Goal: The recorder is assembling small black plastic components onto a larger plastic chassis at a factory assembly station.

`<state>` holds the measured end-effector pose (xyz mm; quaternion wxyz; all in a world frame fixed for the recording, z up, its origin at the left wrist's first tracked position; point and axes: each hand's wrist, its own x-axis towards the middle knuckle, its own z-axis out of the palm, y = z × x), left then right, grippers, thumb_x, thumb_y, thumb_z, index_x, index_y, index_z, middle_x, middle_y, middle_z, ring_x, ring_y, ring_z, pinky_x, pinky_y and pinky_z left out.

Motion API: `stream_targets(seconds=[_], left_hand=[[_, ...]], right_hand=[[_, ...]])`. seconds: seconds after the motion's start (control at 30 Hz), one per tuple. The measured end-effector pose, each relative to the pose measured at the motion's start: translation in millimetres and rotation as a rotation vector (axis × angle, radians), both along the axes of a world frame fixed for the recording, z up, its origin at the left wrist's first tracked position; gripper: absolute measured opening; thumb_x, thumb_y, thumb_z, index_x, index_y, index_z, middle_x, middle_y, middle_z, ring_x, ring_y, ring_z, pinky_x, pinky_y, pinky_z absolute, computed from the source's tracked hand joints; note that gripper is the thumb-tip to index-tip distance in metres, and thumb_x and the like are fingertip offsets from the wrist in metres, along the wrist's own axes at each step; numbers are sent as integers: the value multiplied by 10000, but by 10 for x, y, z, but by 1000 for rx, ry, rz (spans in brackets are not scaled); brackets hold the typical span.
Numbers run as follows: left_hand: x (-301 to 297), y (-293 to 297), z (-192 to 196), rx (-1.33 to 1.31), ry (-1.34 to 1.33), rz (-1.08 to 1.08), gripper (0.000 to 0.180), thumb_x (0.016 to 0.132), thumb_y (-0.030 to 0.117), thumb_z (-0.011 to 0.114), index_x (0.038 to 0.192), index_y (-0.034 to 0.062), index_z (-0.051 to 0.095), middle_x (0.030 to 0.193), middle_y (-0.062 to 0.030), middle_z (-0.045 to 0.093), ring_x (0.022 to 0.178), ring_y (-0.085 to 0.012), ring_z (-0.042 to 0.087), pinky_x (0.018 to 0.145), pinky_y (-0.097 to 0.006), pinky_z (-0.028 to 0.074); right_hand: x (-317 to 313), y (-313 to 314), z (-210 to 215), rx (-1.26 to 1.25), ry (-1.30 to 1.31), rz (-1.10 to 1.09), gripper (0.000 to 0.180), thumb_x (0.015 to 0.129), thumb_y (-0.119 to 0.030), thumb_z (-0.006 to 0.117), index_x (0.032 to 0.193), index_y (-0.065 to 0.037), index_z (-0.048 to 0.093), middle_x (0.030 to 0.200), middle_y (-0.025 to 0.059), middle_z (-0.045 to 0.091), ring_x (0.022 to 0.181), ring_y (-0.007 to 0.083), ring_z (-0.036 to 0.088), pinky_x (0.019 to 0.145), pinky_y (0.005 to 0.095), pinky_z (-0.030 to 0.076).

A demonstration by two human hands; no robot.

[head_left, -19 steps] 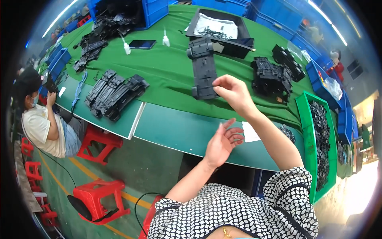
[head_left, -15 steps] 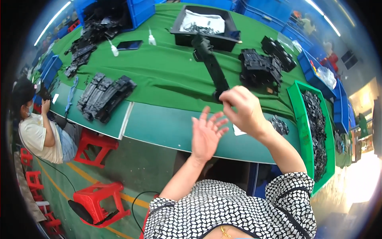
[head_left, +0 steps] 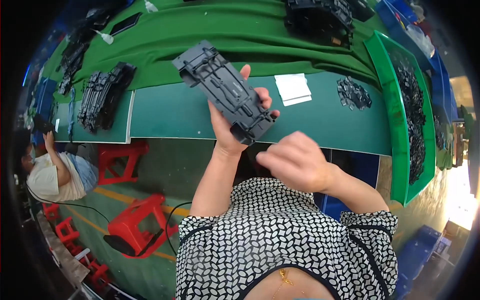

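A black plastic toy car chassis (head_left: pixel 227 87) lies tilted in my left hand (head_left: pixel 225 127), its ribbed side with axles and moulded detail facing up. The palm is under it and the fingertips curl round its right edge. Just below the chassis's near end, apart from it, is my right hand (head_left: pixel 297 162), slightly blurred. Its fingers are curled in and pressed together; anything between them is hidden. A loose pile of small black parts (head_left: pixel 354 93) sits on the green table (head_left: pixel 200 120) beyond my right hand, near a white card (head_left: pixel 293 89).
A green bin (head_left: pixel 397 115) full of small black pieces stands at the right. More black chassis (head_left: pixel 102 95) lie in a row at the left, and larger black assemblies (head_left: pixel 320 17) at the back. A person (head_left: pixel 60 172) sits far left, near red stools (head_left: pixel 135 227).
The chassis has passed from my right hand to my left and come nearer. My right hand has dropped toward my body with fingers curled. The view has shifted downward.
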<state>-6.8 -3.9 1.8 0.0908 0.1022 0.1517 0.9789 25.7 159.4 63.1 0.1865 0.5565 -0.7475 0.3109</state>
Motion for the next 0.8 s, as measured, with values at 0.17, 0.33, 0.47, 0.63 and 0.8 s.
stream_targets(seconds=[0.17,0.33,0.47,0.63,0.8], left_hand=[[26,9,15,10,33,-19,883,788,777,240,1398,140,284,916,-153,546,807,-202,494,789,-393,466],[55,13,81,-112,2,-9,1078,675,882,202,1400,86,268,892,-144,539,785,-190,474,730,-282,431],[60,17,76,-165,17,7,1104,666,887,217,1398,62,260,940,-135,551,793,-183,480,748,-295,442],[78,48,7,-46,35,-50,951,741,800,347,1408,126,260,1167,-224,515,948,-259,533,847,-413,471],[55,55,36,-20,20,-93,548,900,521,375,1362,228,398,1367,-229,354,1246,-365,366,1004,-502,357]], right_hand=[[-33,96,-57,-158,-701,-356,270,795,-66,651,1051,-28,575,944,109,578,680,199,546,611,307,465],[-78,-29,-107,-184,-1082,-372,343,835,-123,645,1122,4,507,935,105,604,658,123,529,615,254,458],[-76,-66,-204,-386,-1244,-328,305,851,-94,629,1104,18,501,907,93,621,727,103,574,661,242,484],[-78,-28,-219,-621,-1776,-213,363,856,-79,608,1175,-45,438,892,65,617,757,112,602,570,197,419],[-160,12,-234,-893,-1886,-145,388,851,-64,609,1204,-73,447,924,49,585,778,95,555,638,206,429]])
